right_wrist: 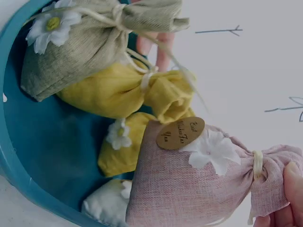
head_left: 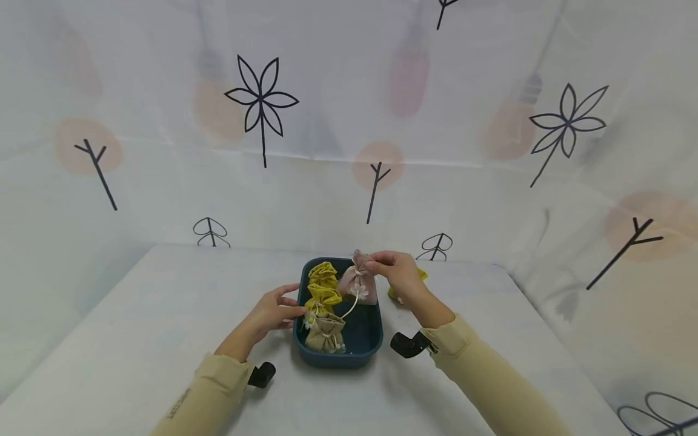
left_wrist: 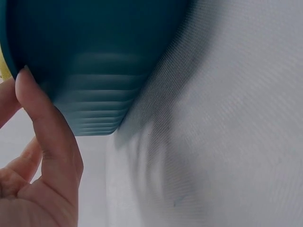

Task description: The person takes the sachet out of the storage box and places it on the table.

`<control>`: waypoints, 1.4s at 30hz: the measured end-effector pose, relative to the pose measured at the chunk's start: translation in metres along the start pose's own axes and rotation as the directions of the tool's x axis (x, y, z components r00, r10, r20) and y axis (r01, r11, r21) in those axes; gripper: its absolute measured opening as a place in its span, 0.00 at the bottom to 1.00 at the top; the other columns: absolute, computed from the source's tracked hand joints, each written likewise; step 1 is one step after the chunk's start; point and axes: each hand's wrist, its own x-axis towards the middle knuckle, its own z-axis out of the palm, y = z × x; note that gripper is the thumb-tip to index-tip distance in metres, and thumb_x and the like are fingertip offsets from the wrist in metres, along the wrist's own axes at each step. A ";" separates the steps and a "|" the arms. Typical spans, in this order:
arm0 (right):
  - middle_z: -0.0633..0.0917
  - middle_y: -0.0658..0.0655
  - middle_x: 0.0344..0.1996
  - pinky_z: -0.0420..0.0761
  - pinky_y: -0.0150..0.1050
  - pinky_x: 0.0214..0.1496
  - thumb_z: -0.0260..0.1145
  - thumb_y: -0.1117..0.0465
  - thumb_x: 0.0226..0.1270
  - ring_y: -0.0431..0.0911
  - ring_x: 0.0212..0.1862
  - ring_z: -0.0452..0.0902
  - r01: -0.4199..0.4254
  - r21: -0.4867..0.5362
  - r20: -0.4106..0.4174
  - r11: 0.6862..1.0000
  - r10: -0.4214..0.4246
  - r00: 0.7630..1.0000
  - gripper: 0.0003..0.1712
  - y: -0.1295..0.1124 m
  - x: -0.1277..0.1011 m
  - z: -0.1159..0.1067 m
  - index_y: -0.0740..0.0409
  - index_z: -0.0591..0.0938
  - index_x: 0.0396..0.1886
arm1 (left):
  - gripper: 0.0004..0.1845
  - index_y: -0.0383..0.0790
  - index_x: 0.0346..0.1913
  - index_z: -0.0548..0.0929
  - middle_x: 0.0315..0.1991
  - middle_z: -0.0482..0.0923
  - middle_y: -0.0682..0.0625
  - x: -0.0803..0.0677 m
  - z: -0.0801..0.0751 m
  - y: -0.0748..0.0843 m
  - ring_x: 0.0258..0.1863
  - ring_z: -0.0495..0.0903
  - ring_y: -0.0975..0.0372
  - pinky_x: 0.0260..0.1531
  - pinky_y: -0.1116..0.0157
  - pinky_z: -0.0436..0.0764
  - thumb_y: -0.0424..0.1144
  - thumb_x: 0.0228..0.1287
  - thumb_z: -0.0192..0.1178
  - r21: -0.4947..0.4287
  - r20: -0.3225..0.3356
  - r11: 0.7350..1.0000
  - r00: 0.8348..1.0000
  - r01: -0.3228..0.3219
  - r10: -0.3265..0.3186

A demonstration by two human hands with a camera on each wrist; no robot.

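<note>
My right hand (head_left: 400,275) pinches the gathered neck of a pink drawstring sachet (right_wrist: 189,179) over the far right of a blue-green plastic bin (head_left: 338,361). A white cloth flower and an oval tag are on the sachet's front. Along the bin's left side lie a beige sachet (head_left: 325,333) and two yellow sachets (right_wrist: 106,90), (right_wrist: 128,142). A whitish sachet (right_wrist: 106,203) shows partly behind the pink one. My left hand (head_left: 271,312) touches the bin's left side at the rim with spread, fairly straight fingers (left_wrist: 52,123).
Another yellow sachet (head_left: 391,293) lies on the white table (head_left: 163,315) right of the bin, mostly hidden behind my right hand. A patterned white curtain (head_left: 316,200) hangs at the back. Black camera mounts (head_left: 406,345) stick out from both wrists.
</note>
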 end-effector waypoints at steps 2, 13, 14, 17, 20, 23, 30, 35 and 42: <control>0.81 0.59 0.47 0.68 0.51 0.60 0.62 0.62 0.65 0.52 0.55 0.71 0.004 -0.014 -0.003 1.000 -0.004 1.000 0.13 -0.002 -0.003 -0.003 0.65 0.81 0.47 | 0.36 0.45 0.67 0.66 0.48 0.73 0.40 0.001 0.000 -0.002 0.35 0.78 0.58 0.33 0.62 0.81 0.37 0.55 0.68 -0.008 0.000 1.000 1.000 -0.004 0.004; 0.80 0.62 0.47 0.69 0.49 0.59 0.61 0.61 0.67 0.53 0.54 0.71 0.060 -0.015 -0.051 0.998 -0.060 0.997 0.16 -0.008 -0.025 -0.025 0.68 0.80 0.48 | 0.37 0.47 0.67 0.67 0.48 0.73 0.41 0.004 0.008 -0.004 0.34 0.78 0.58 0.32 0.63 0.81 0.38 0.53 0.69 -0.041 0.021 0.999 1.000 -0.018 0.019; 0.80 0.62 0.46 0.69 0.48 0.59 0.61 0.61 0.67 0.52 0.53 0.71 0.061 -0.018 -0.055 0.998 -0.062 0.997 0.16 -0.008 -0.027 -0.027 0.68 0.80 0.49 | 0.37 0.47 0.67 0.67 0.47 0.73 0.41 0.004 0.008 -0.003 0.34 0.78 0.58 0.32 0.63 0.81 0.39 0.53 0.69 -0.039 0.022 0.999 1.000 -0.020 0.021; 0.80 0.61 0.46 0.71 0.47 0.57 0.61 0.61 0.67 0.52 0.52 0.72 0.065 -0.029 -0.074 0.997 -0.067 0.995 0.16 -0.009 -0.031 -0.032 0.68 0.80 0.48 | 0.37 0.46 0.67 0.67 0.47 0.73 0.41 0.004 0.007 -0.003 0.34 0.78 0.58 0.32 0.63 0.81 0.38 0.54 0.69 -0.035 0.020 0.999 1.000 -0.020 0.020; 0.80 0.61 0.46 0.72 0.45 0.56 0.61 0.61 0.67 0.51 0.51 0.73 0.069 -0.050 -0.087 0.996 -0.073 0.993 0.16 -0.009 -0.035 -0.037 0.68 0.80 0.48 | 0.36 0.46 0.67 0.66 0.47 0.72 0.40 0.003 0.005 -0.002 0.35 0.78 0.57 0.32 0.63 0.81 0.38 0.54 0.69 -0.029 0.015 0.999 1.000 -0.012 0.013; 0.80 0.61 0.45 0.75 0.39 0.52 0.61 0.61 0.67 0.50 0.49 0.73 0.088 -0.061 -0.098 0.994 -0.094 0.991 0.16 -0.007 -0.039 -0.042 0.69 0.79 0.48 | 0.36 0.47 0.67 0.67 0.48 0.73 0.41 0.003 0.004 -0.001 0.35 0.78 0.58 0.32 0.63 0.81 0.38 0.54 0.69 -0.027 0.004 1.000 1.000 -0.005 0.005; 0.80 0.61 0.45 0.71 0.41 0.54 0.61 0.60 0.67 0.45 0.48 0.72 0.087 -0.062 -0.140 0.994 -0.095 0.986 0.18 0.002 -0.046 -0.054 0.70 0.78 0.50 | 0.36 0.47 0.67 0.67 0.48 0.73 0.41 0.004 0.002 0.000 0.35 0.78 0.58 0.32 0.62 0.81 0.38 0.54 0.69 -0.019 0.000 1.000 1.000 -0.006 0.006; 0.80 0.60 0.41 0.73 0.38 0.51 0.62 0.61 0.66 0.43 0.43 0.74 0.108 -0.078 -0.165 0.991 -0.120 0.979 0.17 0.013 -0.047 -0.060 0.71 0.78 0.48 | 0.36 0.47 0.67 0.67 0.48 0.73 0.41 0.003 0.000 -0.001 0.35 0.78 0.58 0.33 0.62 0.81 0.38 0.54 0.69 -0.018 -0.002 1.000 1.000 0.001 -0.001; 0.81 0.57 0.39 0.74 0.28 0.45 0.61 0.62 0.67 0.39 0.40 0.74 0.084 -0.097 -0.184 0.992 -0.101 0.978 0.17 0.027 -0.048 -0.065 0.72 0.78 0.47 | 0.36 0.46 0.67 0.67 0.48 0.73 0.40 0.001 -0.001 -0.004 0.35 0.78 0.57 0.32 0.63 0.81 0.38 0.54 0.69 -0.020 0.005 1.000 1.000 0.001 -0.001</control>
